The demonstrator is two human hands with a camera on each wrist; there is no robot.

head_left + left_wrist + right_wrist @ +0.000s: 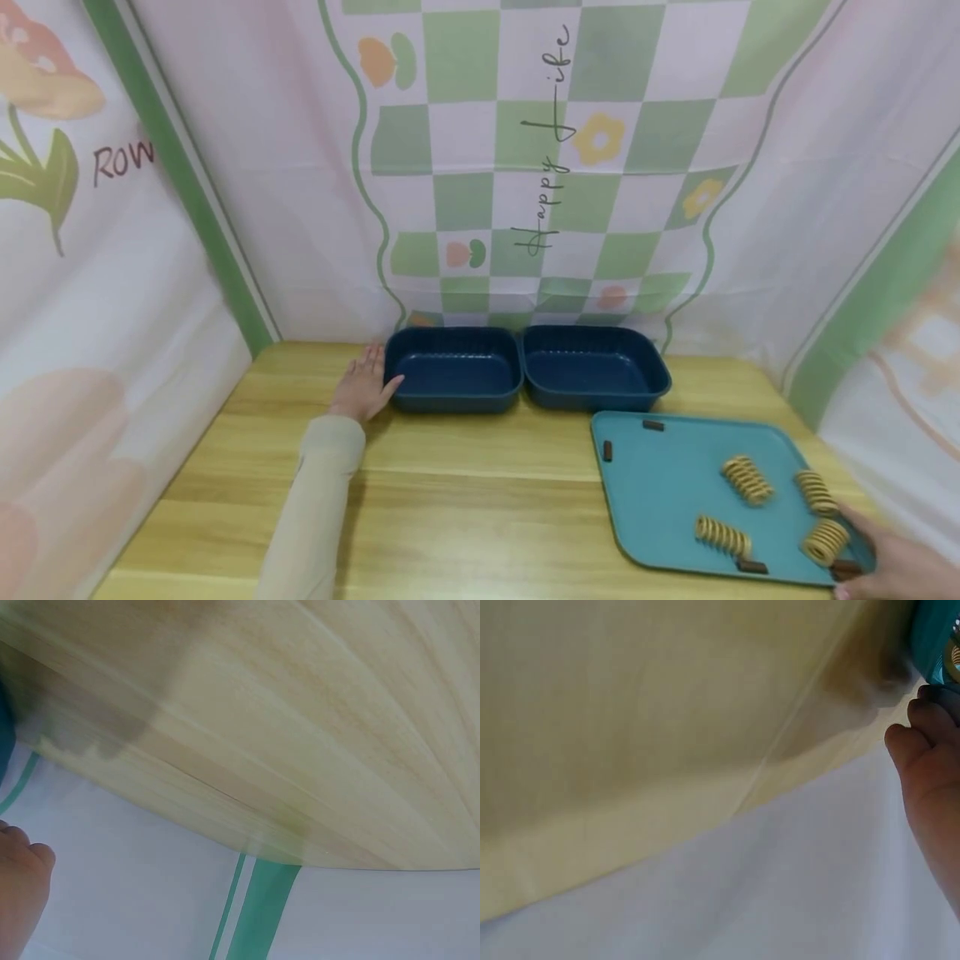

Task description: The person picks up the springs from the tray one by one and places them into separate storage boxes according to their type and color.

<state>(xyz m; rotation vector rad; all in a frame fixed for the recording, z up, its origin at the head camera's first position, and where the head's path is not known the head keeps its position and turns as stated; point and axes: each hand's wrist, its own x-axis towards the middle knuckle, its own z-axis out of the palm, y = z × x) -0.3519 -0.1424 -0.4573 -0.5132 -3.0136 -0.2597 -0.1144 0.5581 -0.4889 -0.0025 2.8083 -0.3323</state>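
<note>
On the left, my left hand [363, 385] lies along the outer end of the left blue bin [454, 402]. Its fingers are extended and the thumb reaches over the rim. A second blue bin [592, 398] stands close beside the first. At the lower right, my right hand [896, 562] touches the near right corner of a teal tray [660, 500], thumb and fingers spread around that corner. Several tan spring-like coils [747, 481] lie on the tray, along with small dark brown blocks [653, 425]. In the right wrist view, the right fingers [930, 720] meet the tray's edge.
Under everything is a light wooden table [480, 508]. A printed cloth [536, 167] hangs behind the bins, with more cloth at both sides. The tray's far left corner sits just in front of the right bin.
</note>
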